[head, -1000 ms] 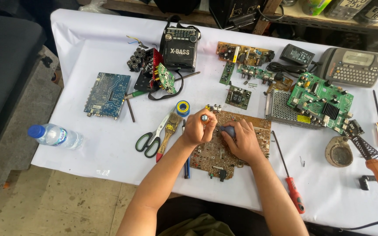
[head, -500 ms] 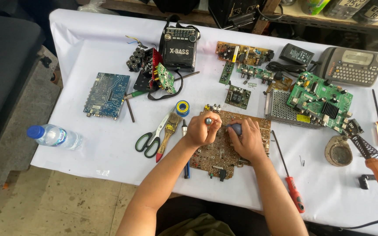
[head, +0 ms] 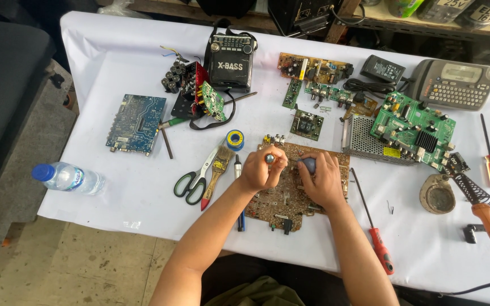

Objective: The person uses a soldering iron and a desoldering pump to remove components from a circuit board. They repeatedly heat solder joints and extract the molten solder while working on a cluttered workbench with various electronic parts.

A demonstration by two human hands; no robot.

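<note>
Single head cam, steep look-down from above the table's (head: 143,209) near edge, facing 12 o'clock, mid-range; whole worktop visible, forearms entering from 6 o'clock.

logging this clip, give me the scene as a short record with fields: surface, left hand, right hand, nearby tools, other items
surface: table under a white cloth
left hand: left hand pinches a small silvery part over the brown circuit board
right hand: right hand rests on that board, fingers around a dark rounded part
nearby tools: scissors, brush, red-handled screwdriver
other items: blue circuit board, water bottle, soldering iron
</note>
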